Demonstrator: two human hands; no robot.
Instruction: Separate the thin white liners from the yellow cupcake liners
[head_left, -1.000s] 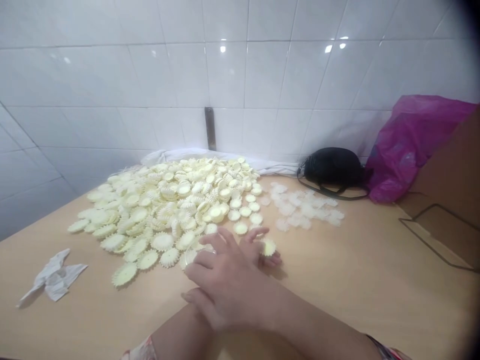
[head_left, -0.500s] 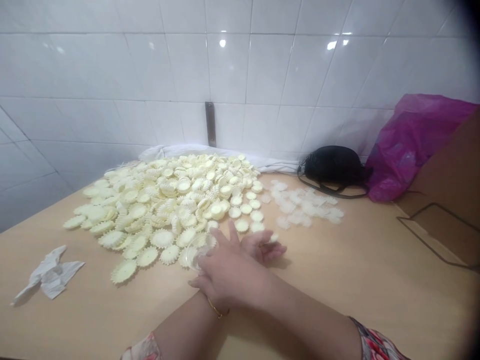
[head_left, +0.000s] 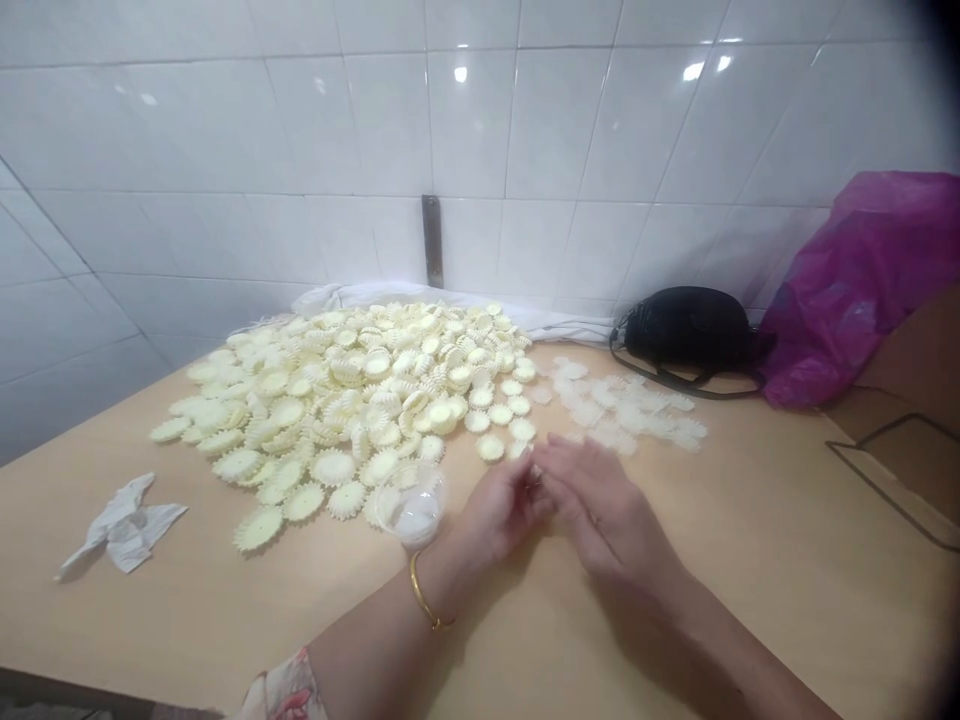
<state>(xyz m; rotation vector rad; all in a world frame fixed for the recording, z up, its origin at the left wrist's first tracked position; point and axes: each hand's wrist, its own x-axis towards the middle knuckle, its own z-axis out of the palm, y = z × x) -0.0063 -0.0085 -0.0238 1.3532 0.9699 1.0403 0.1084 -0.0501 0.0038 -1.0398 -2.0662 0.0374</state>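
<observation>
Right of the clear plastic cup (head_left: 412,512), our left hand (head_left: 496,518) and right hand (head_left: 604,510) meet, fingers curled; whether grasping, we cannot tell; light pressure seems best.

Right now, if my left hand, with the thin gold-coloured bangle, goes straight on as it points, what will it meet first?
Probably your bare right hand, which seems to touch the left hand, though depth is unclear.

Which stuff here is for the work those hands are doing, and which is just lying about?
Probably for the work:
pale yellow, frilled round discs
translucent white, frilled flat pieces
clear, round plastic cup

Probably just lying about:
crumpled white tissue or cloth
black, rounded strapped bag
magenta plastic bag
</observation>
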